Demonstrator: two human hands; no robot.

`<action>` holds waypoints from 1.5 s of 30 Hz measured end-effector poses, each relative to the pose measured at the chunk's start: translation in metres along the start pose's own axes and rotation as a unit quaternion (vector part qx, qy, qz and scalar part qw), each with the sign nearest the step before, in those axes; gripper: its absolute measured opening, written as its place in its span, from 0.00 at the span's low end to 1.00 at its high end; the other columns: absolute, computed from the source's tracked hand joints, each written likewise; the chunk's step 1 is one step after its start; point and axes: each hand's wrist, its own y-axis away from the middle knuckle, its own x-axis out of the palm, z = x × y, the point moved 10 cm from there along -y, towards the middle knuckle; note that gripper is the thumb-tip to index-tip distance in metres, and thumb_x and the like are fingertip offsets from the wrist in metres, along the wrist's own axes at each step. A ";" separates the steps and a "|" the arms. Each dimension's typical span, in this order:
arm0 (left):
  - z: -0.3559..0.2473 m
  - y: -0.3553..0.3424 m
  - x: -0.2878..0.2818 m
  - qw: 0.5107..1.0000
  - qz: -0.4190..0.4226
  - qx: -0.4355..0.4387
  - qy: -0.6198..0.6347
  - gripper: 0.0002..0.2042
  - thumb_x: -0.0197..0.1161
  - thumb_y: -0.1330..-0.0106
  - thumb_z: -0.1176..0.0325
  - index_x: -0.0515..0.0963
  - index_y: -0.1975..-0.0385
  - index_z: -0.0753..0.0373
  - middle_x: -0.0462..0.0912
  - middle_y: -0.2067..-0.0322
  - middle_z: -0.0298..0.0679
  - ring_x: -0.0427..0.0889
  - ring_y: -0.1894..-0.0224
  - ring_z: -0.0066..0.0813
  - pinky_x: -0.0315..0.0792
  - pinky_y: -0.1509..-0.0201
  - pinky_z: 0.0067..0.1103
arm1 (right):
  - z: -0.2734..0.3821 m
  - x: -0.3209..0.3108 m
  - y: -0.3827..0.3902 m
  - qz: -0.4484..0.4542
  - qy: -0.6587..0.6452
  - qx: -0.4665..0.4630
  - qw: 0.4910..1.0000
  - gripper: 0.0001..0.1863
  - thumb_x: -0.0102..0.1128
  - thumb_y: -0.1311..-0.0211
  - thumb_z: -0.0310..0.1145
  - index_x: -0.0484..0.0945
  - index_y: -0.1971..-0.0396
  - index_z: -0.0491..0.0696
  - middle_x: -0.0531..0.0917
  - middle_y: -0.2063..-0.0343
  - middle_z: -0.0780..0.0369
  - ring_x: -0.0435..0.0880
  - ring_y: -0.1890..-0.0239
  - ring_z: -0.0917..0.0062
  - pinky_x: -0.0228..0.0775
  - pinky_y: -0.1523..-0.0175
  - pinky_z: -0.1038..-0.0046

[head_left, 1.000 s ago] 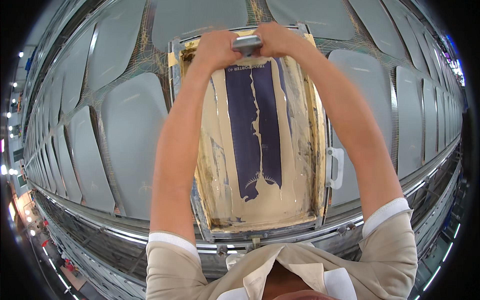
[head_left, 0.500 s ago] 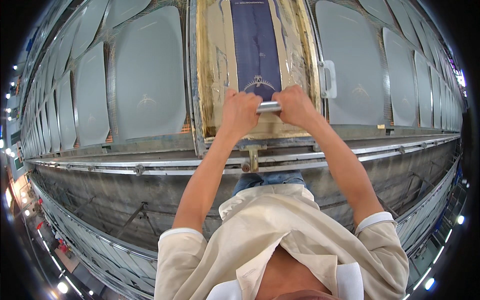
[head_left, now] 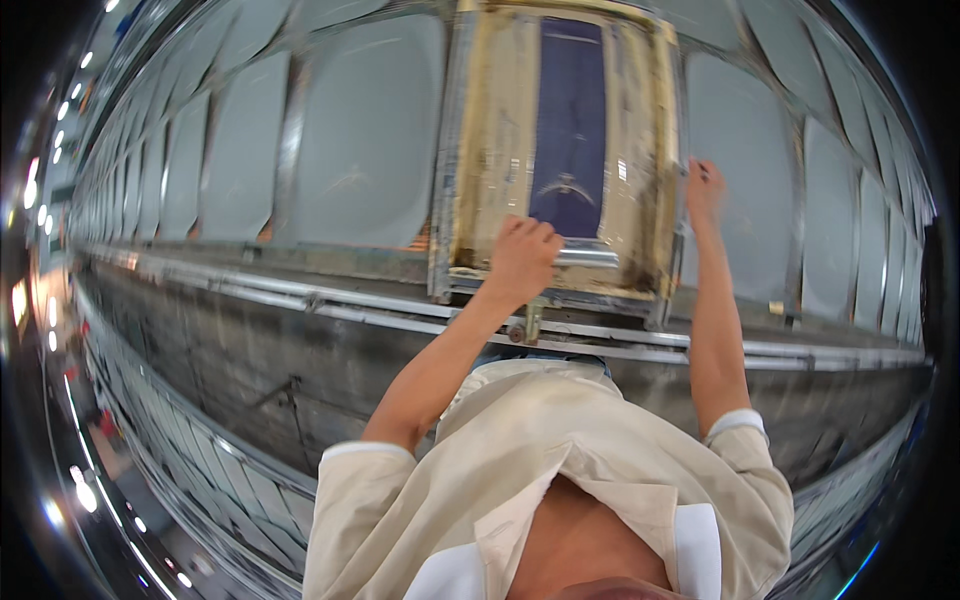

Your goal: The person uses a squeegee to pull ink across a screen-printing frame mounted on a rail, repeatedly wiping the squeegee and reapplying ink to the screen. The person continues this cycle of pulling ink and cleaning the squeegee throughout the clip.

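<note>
Having left the silver bar (head_left: pixel 590 258), the right hand (head_left: pixel 705 190) is now standing at the right edge of the yellow-stained frame (head_left: pixel 667 120), whereas in the earlier view both hands are gripping the bar. Nearest, a beige shirt (head_left: pixel 540 420) is filling the lower middle, and beyond it metal rails (head_left: pixel 640 353) are running crosswise. Past these, the left hand (head_left: pixel 527 260) is wrapping around the bar's left end, the rest sticking out to its right, inside the frame's near end. Right-hand fingers are curling, but blur is hiding whether they are gripping anything. Just beyond the bar, a dark blue strip (head_left: pixel 570 110) is stretching away, its pale arched motif (head_left: pixel 565 188) showing. Compared with before, the frame is appearing farther right. Grey panels (head_left: pixel 365 130) are lying on both sides.
</note>
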 end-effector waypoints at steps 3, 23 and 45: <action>-0.003 -0.001 -0.010 1.000 -0.013 0.017 0.005 0.14 0.66 0.55 0.75 0.82 0.65 0.58 0.82 0.63 0.34 0.80 0.54 0.33 0.66 0.43 0.31 | 0.019 -0.044 0.008 -0.027 -0.031 -0.015 0.999 0.18 0.60 0.30 0.45 0.83 0.58 0.43 0.86 0.68 0.59 0.81 0.68 0.75 0.71 0.60 0.70; 0.256 0.166 -0.172 0.995 -0.096 0.000 -0.035 0.14 0.69 0.54 0.75 0.82 0.65 0.57 0.85 0.63 0.32 0.81 0.58 0.35 0.68 0.48 0.32 | 0.274 0.168 0.147 -0.014 -0.169 0.030 0.985 0.15 0.62 0.35 0.43 0.81 0.66 0.44 0.85 0.71 0.57 0.83 0.68 0.66 0.73 0.58 0.65; 0.384 -0.025 -0.157 0.975 -0.183 0.077 -0.098 0.16 0.66 0.54 0.77 0.81 0.62 0.56 0.84 0.62 0.31 0.79 0.61 0.34 0.67 0.52 0.32 | 0.288 0.203 0.142 0.111 0.105 0.048 0.987 0.16 0.58 0.30 0.47 0.82 0.63 0.48 0.85 0.71 0.53 0.83 0.68 0.53 0.73 0.61 0.62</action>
